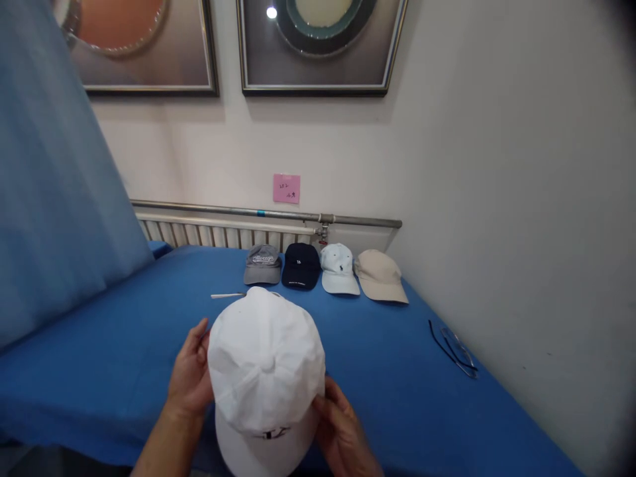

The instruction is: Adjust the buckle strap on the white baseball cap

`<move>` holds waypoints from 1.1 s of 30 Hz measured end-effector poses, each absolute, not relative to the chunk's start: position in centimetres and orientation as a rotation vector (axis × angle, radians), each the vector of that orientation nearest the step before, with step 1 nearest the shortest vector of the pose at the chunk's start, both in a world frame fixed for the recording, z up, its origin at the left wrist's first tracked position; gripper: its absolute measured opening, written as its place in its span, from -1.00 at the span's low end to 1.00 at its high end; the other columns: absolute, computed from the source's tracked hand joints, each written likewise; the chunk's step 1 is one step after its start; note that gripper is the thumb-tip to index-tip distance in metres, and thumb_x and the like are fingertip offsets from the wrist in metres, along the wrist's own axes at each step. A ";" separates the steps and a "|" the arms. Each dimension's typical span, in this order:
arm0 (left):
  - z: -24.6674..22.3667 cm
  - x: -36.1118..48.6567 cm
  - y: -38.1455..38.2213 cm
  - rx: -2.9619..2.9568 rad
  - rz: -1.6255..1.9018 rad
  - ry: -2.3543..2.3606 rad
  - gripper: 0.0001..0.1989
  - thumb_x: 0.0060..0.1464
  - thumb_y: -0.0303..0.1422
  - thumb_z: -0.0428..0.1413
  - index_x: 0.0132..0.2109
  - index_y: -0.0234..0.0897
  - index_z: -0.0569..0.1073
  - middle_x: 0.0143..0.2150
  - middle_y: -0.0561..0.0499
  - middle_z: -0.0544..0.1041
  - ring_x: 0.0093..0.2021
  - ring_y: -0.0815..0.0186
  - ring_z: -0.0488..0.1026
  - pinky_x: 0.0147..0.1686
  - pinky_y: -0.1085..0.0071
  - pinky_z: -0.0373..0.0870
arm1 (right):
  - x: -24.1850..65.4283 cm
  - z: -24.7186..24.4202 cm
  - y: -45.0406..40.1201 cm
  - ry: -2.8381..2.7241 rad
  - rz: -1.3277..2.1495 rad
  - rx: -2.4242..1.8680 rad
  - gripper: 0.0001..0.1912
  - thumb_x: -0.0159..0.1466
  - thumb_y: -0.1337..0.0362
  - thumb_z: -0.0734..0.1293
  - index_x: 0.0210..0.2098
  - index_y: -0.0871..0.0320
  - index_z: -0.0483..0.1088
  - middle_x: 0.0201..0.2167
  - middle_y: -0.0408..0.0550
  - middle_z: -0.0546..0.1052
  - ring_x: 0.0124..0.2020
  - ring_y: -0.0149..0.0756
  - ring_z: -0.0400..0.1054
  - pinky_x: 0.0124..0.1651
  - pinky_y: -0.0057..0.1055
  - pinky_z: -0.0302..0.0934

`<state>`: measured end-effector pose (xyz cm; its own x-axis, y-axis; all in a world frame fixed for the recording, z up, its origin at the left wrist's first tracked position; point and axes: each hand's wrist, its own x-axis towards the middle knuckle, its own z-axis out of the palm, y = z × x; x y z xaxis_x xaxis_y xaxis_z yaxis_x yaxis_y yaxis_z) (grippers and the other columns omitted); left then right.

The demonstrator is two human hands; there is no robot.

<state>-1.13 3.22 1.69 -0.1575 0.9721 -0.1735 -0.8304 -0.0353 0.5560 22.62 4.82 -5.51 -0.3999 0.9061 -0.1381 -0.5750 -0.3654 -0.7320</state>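
A white baseball cap [265, 361] is held up close over the near part of the blue-covered bed, its crown towards me and its brim pointing down at the bottom of the view. Dark lettering shows on its front above the brim. My left hand [191, 374] grips the cap's left side, some of its fingers hidden behind the fabric. On the opposite side, my right hand [340, 424] pinches the lower right edge between thumb and fingers. Beyond the cap lies a thin white stick-like object [227, 295], partly covered by it.
Along the far edge stand a grey cap [262, 265], a black cap [301, 266], a pale blue cap [340, 270] and a beige cap [381, 275]. Eyeglasses [454, 351] lie on the blue sheet [119, 344] by the right wall. A blue curtain [59, 172] hangs left; a radiator [218, 233] is behind.
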 end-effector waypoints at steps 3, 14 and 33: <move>2.7 -1.6 1.8 0.470 1.674 0.631 -0.87 -0.13 -0.47 0.19 -0.35 -0.25 0.59 -0.47 0.02 0.61 -0.41 0.18 0.57 -0.21 0.29 0.51 | 23.2 -5.8 5.2 -0.863 1.842 -0.710 -0.69 -0.02 0.15 0.53 -0.27 0.06 0.54 -0.36 -0.09 0.56 -0.25 -0.18 0.39 -0.18 -0.32 0.23; 5.0 -0.2 1.4 1.693 1.218 0.878 -0.96 0.01 -0.42 0.19 -0.39 -0.25 0.53 -0.39 0.01 0.51 -0.30 0.22 0.45 0.22 0.16 0.06 | 24.8 -3.6 8.4 -1.267 1.147 -0.928 -0.81 -0.03 0.30 0.47 -0.38 -0.04 0.57 0.06 -0.07 0.44 0.13 -0.03 0.23 0.16 -0.21 0.11; 4.1 4.4 2.1 1.625 0.956 1.060 -0.91 0.06 -0.39 0.07 -0.35 -0.27 0.46 -0.36 0.06 0.46 -0.31 0.28 0.36 -0.31 0.48 0.27 | 26.2 4.4 1.8 -2.003 0.332 -0.667 -0.66 0.21 0.39 0.36 -0.03 0.00 0.41 -0.06 -0.02 0.50 -0.04 -0.17 0.38 0.05 -0.15 0.18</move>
<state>4.41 2.12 4.15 0.3217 0.9403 0.1110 0.2070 -0.1843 0.9608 26.19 1.85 4.44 -0.3869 0.5806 0.7163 0.3184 0.8132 -0.4872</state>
